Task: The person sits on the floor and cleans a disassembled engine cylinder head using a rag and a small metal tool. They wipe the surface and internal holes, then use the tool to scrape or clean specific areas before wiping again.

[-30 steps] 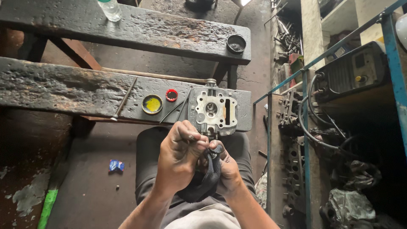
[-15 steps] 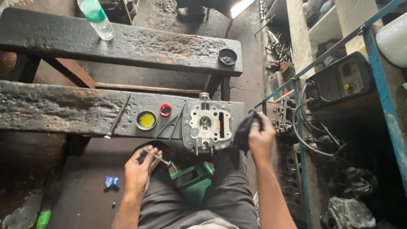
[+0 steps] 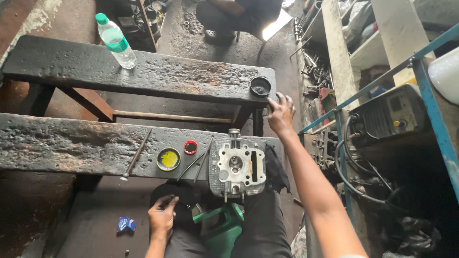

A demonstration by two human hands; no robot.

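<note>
Blackened, pitted metal: two long benches, far bench (image 3: 167, 76) and near bench (image 3: 62, 145), both crusted and rust-streaked. Blue steel frame (image 3: 430, 81) at right with a grey box-shaped machine (image 3: 387, 117) and looped black cables.

Near bench, right end: cast aluminium cylinder head (image 3: 237, 167), squarish, pale grey, with round ports and a slot, lying flat at the front edge. Black rag (image 3: 276, 168) touching its right side, draped over the bench corner.

Green plastic can (image 3: 221, 229) below the head, between the knees; contents not visible.

Far bench, left end: clear plastic bottle (image 3: 116, 42) with green cap, upright. Right end: round black cup (image 3: 260, 86), dark inside, contents unclear.

Right hand (image 3: 281, 113) open, fingers spread, reaching to the right corner of the far bench, just beside the cup, holding nothing I can see.

Left hand (image 3: 162, 217) low at the lap, fingers curled on a dark object; cannot tell what.

Near bench, front edge, left of the head: yellow tin (image 3: 168, 159), round, yellow paste inside; small red cap (image 3: 190, 147) just beside it; two thin rods (image 3: 198, 162) leaning toward the head; long nail-like rod (image 3: 136, 155) further left.

Floor: small blue wrapper (image 3: 126, 224).
</note>
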